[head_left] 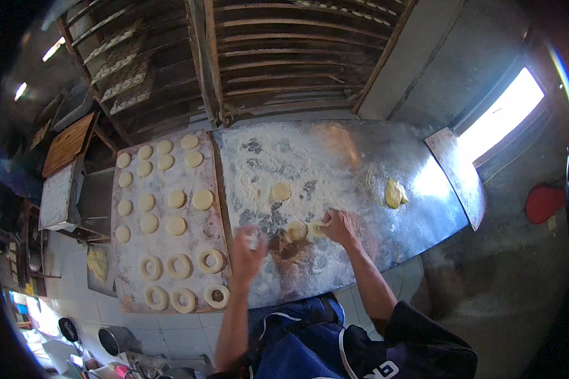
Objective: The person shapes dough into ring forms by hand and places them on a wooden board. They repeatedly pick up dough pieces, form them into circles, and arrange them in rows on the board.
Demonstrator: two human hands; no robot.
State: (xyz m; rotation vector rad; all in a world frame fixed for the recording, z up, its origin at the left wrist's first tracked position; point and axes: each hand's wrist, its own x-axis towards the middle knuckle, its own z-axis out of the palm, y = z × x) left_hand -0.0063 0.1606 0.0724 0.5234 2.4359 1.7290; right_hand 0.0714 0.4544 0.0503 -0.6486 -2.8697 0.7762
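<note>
On the floured metal surface [360,164], the right hand [339,226] presses its fingertips on a small dough piece [316,227], with a second round piece [295,231] just left of it. The left hand [247,252] hovers near the surface's near left edge, fingers curled around something small and pale. A flat dough round [281,191] lies farther off, and a yellowish dough lump [394,193] sits to the right. On the left, a floured wooden board [199,237] carries dough discs [202,199] at its far end and dough rings [210,260] at its near end.

The left hand [246,252] is motion-blurred, hiding its grip; the right hand [338,226] covers part of a pale dough piece [315,228].
</note>
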